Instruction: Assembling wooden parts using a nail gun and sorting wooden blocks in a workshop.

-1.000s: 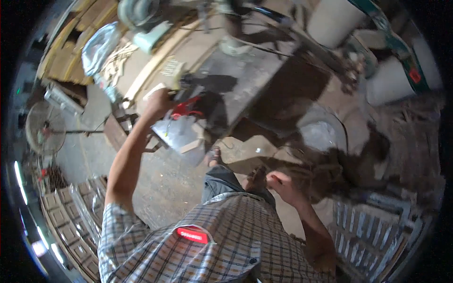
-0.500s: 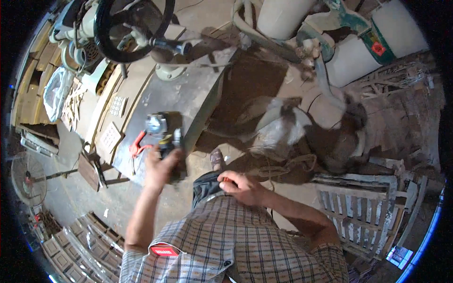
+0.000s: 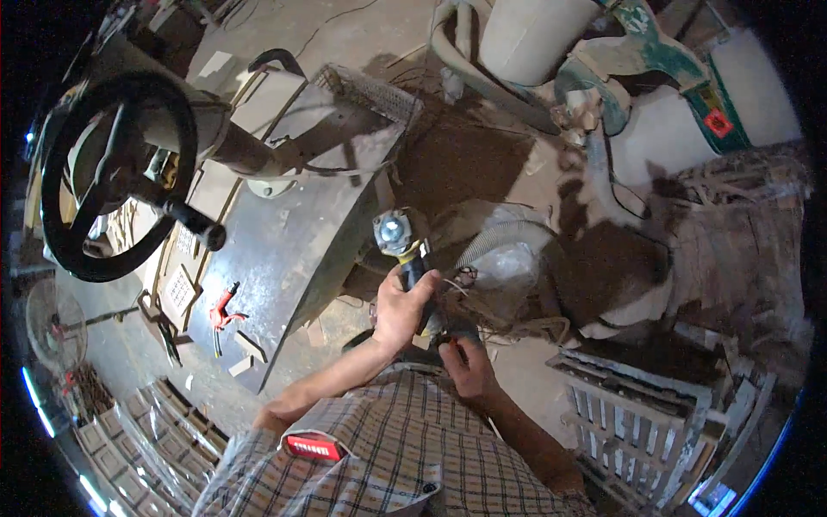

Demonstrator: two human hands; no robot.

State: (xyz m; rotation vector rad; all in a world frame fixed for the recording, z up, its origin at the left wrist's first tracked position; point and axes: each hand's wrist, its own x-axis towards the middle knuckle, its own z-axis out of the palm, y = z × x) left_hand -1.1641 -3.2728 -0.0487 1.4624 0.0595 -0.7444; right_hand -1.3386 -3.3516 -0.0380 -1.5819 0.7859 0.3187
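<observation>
My left hand (image 3: 399,310) is wrapped round a black and yellow power tool (image 3: 413,269), its shiny metal head (image 3: 393,231) pointing away from me, in front of my body. My right hand (image 3: 461,362) is closed at the tool's rear end, fingers on a small dark part that I cannot make out. To the left, a red air blow gun (image 3: 226,308) and small wood offcuts (image 3: 250,346) lie on the metal machine table (image 3: 289,250).
A black handwheel (image 3: 103,265) stands over the table at upper left. Green dust-collector ducting (image 3: 646,56), pale bags (image 3: 534,34) and hoses (image 3: 491,95) fill the upper right. A slatted frame (image 3: 629,405) leans at lower right, a fan (image 3: 56,319) stands at left, panels (image 3: 129,444) lie at lower left.
My left hand has lifted the tool from the table's edge and moved it rightward in front of me. My right hand has come to the tool's rear end.
</observation>
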